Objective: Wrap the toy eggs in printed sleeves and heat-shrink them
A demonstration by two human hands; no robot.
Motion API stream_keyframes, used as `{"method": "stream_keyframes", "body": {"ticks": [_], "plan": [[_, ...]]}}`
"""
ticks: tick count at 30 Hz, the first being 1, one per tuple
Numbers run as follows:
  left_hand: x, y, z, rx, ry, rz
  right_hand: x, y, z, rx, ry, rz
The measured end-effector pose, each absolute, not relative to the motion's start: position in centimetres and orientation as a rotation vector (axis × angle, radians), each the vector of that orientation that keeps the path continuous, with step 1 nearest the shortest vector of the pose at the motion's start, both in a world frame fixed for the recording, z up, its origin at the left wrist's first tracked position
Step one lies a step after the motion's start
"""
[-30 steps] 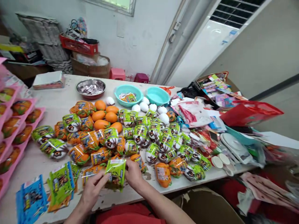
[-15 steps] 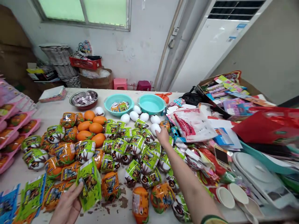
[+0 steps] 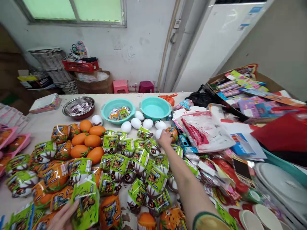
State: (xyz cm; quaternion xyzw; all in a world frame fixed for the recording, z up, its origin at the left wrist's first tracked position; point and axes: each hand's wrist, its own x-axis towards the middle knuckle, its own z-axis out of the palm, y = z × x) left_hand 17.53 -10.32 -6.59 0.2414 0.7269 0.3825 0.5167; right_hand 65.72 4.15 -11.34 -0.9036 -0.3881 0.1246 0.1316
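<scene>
My left hand (image 3: 64, 218) pinches a flat green printed packet (image 3: 85, 204) at the lower left, thumb on its front. Out across the table, my right hand (image 3: 166, 139) has its fingers closed on a white plastic egg (image 3: 158, 134), partly covered by the fingers. Close by are more white eggs (image 3: 148, 124) and one orange wrapped egg (image 3: 171, 133). Below my right hand spreads a pile of white eggs in green wrappers (image 3: 140, 159). Left of these lie several bare orange eggs (image 3: 93, 141) and orange wrapped ones (image 3: 54, 175).
Two turquoise basins stand at the back, one holding small packets (image 3: 105, 112), the other (image 3: 155, 108) further right. A metal bowl (image 3: 66, 112) holds sachets. Plastic bags (image 3: 203, 131), a carton of toys (image 3: 271, 118) and paper cups (image 3: 250, 220) crowd the right. Pink trays (image 3: 22, 142) stand left.
The view has shifted, so the near things sit lower in the picture. My right hand stays at the white egg, and my left still holds the green packet.
</scene>
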Motion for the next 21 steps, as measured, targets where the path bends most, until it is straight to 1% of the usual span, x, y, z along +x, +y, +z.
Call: {"method": "stream_keyframes", "body": {"ticks": [1,3,4,6,8,10,14,18,21], "plan": [[18.2,-9.2,-6.1,0.501,1.704,0.956,66.1,3.4,-10.7,-2.56,-1.089,0.381],[19.8,-7.2,-4.8,0.403,1.657,1.035,66.2,1.2,-9.2,-2.134,-0.865,0.531],[20.6,-6.4,-4.0,0.424,1.63,1.033,65.8,-0.4,-8.5,-1.85,-0.748,0.675],[22.2,-5.3,-2.4,0.552,1.425,0.915,63.6,-4.0,-7.2,-1.362,-0.514,1.101],[23.9,-4.6,-0.9,0.688,1.28,0.832,59.7,-7.5,-6.4,-1.097,-0.272,1.387],[25.3,-4.4,0.4,0.804,1.192,0.753,54.9,-10.2,-6.1,-0.966,-0.121,1.578],[26.0,-4.5,2.3,0.885,1.067,0.627,47.3,-12.4,-6.5,-0.928,-0.067,1.847],[24.3,-4.9,2.9,0.912,1.067,0.572,44.8,-13.1,-7.2,-0.865,-0.219,2.092],[23.2,-5.2,2.6,0.949,1.062,0.517,44.6,-13.9,-7.8,-0.838,-0.303,2.172]]}}
